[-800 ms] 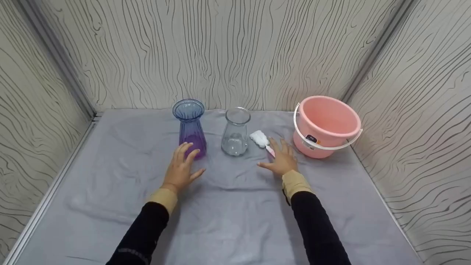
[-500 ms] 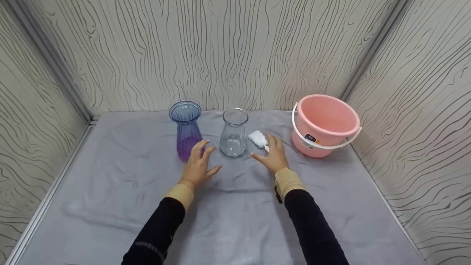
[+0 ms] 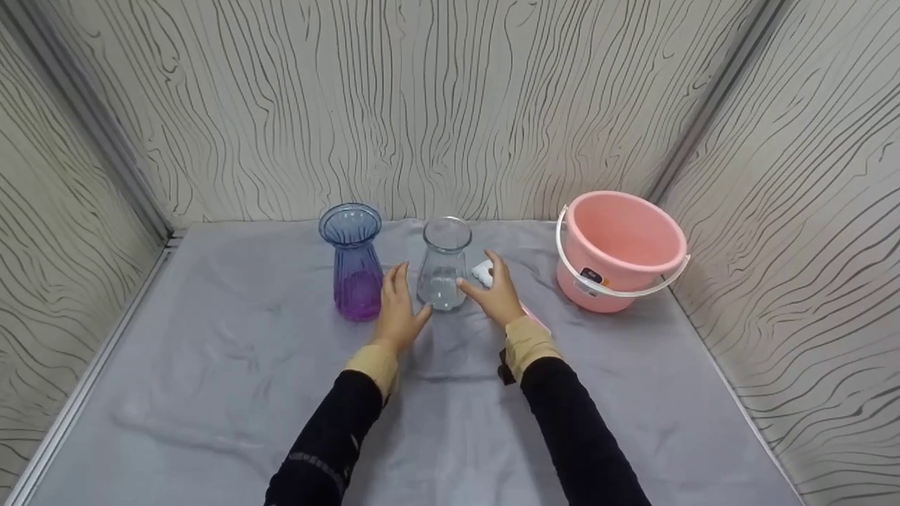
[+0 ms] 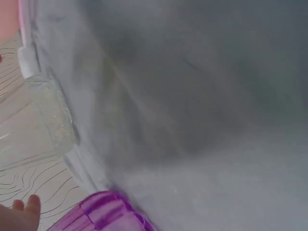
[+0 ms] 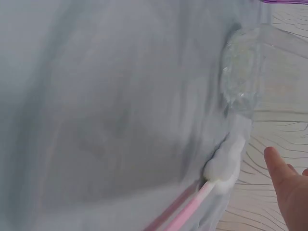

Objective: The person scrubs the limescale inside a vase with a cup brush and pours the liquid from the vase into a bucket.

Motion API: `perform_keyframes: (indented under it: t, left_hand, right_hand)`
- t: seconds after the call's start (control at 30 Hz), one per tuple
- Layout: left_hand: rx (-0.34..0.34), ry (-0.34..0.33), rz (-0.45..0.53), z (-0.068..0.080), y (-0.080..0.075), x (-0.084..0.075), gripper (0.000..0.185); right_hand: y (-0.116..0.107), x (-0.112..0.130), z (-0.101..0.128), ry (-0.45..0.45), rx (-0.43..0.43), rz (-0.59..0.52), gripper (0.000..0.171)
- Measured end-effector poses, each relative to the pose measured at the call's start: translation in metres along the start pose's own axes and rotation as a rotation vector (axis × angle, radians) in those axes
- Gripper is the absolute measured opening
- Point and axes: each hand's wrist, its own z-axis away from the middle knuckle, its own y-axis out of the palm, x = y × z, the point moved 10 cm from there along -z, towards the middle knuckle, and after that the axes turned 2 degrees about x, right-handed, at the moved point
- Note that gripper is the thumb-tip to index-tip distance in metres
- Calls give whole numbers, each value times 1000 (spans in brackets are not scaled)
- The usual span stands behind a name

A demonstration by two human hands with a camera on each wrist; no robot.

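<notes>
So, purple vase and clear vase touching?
Apart. The head view shows grey cloth between the purple vase and the clear vase.

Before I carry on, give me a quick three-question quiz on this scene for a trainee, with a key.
1. True or false: the clear vase stands between the purple vase and the bucket.
2. What colour is the bucket's handle? A) blue B) white C) black
3. Fill in: the hand nearer the brush is the person's ____ hand.

Key: 1. True. 2. B. 3. Right; the right hand partly covers the brush in the head view.
</notes>
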Motion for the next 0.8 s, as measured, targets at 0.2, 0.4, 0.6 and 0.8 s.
perform_keyframes:
  t: [0.2, 0.4, 0.6, 0.8]
  left_hand:
    - [42, -150, 201, -9, 14, 4, 90]
    - [179, -268, 357, -12, 33, 2, 93]
    - [207, -237, 412, -17, 36, -8, 97]
    - [207, -234, 413, -20, 35, -9, 99]
  right_hand:
    - [14, 6, -7, 60, 28, -42, 90]
    - [25, 11, -12, 78, 48, -76, 90]
    - [32, 14, -13, 71, 99, -85, 91]
    - [34, 13, -13, 56, 96, -74, 89]
